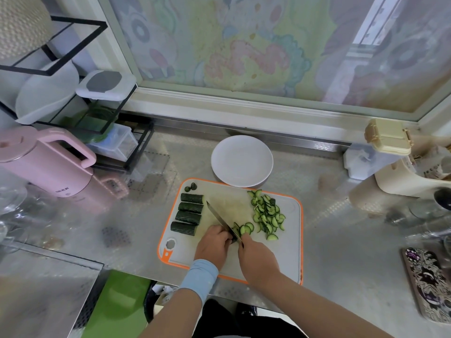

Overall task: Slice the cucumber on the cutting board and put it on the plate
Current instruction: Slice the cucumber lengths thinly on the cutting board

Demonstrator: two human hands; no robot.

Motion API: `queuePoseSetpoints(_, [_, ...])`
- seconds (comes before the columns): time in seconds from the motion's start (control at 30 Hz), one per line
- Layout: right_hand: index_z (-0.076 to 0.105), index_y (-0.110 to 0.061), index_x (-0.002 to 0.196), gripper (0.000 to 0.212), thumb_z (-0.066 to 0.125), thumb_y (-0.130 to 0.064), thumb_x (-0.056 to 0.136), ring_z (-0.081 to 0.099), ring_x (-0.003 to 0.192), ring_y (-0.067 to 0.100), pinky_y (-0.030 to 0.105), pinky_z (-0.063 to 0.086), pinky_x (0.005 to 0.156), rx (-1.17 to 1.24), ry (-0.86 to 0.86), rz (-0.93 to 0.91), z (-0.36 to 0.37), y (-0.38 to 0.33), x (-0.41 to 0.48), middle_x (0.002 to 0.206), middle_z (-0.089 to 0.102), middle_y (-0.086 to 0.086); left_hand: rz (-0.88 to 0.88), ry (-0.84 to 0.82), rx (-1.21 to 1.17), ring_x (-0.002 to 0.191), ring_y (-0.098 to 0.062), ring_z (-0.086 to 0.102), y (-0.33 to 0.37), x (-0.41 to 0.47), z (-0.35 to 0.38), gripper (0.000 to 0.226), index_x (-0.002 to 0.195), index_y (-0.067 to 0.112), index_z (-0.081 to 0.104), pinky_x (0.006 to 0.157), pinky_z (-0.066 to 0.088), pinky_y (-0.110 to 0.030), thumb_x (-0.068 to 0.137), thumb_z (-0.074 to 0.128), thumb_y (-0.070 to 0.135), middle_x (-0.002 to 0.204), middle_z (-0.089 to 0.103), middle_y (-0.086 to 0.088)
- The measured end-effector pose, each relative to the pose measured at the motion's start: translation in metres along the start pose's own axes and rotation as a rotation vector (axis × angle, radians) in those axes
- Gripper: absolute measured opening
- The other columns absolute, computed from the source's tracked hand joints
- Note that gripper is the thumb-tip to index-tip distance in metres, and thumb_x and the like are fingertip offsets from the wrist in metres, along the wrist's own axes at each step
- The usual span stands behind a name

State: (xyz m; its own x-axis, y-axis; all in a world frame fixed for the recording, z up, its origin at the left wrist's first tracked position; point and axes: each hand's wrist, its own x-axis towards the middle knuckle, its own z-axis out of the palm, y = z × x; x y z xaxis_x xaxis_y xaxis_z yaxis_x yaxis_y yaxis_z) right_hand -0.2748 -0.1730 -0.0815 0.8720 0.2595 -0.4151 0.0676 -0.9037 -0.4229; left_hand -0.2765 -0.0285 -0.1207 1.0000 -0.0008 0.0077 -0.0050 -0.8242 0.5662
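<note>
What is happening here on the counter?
A person is slicing cucumber on the cutting board. The right hand holds the knife; the left hand steadies the cucumber piece under the blade. Cut slices lie on the board's right, four uncut lengths on its left. No cucumber is on the white plate yet.

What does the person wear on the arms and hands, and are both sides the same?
They differ. The left hand has no glove, and a light blue fabric wristband wraps the wrist behind it. The right hand also has no glove, and the right forearm is uncovered to the frame edge. No watch or ring shows on either side.
</note>
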Motion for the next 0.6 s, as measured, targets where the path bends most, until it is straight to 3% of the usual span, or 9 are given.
queuePoseSetpoints(0.13, [0.043, -0.018, 0.110, 0.016, 0.032, -0.029, 0.105, 0.037, 0.055, 0.011, 0.025, 0.022, 0.046, -0.012, 0.018, -0.001, -0.004, 0.009, -0.012, 0.070, 0.045, -0.003, -0.006, 0.009, 0.011, 0.088, -0.025, 0.057, 0.000, 0.001, -0.002, 0.009, 0.083, 0.012, 0.074, 0.066, 0.050, -0.033, 0.082, 0.064, 0.010, 0.087, 0.067, -0.003])
queuePoseSetpoints(0.33, [0.030, -0.022, 0.094, 0.014, 0.030, -0.031, 0.106, 0.034, 0.053, 0.010, 0.026, 0.020, 0.045, -0.045, 0.011, 0.001, -0.008, 0.009, -0.024, 0.066, 0.041, -0.005, 0.000, 0.011, 0.033, 0.084, -0.024, 0.059, -0.001, 0.002, -0.002, 0.007, 0.079, 0.013, 0.074, 0.066, 0.048, -0.028, 0.078, 0.068, 0.009, 0.083, 0.068, -0.001])
queuePoseSetpoints(0.6, [0.042, -0.017, 0.111, 0.016, 0.032, -0.027, 0.105, 0.039, 0.057, 0.015, 0.026, 0.021, 0.045, -0.026, 0.005, 0.012, -0.002, 0.006, -0.013, 0.068, 0.042, -0.004, -0.003, 0.010, 0.022, 0.084, -0.024, 0.058, 0.000, 0.003, -0.002, 0.008, 0.080, 0.014, 0.074, 0.066, 0.048, -0.028, 0.080, 0.067, 0.011, 0.084, 0.068, -0.001])
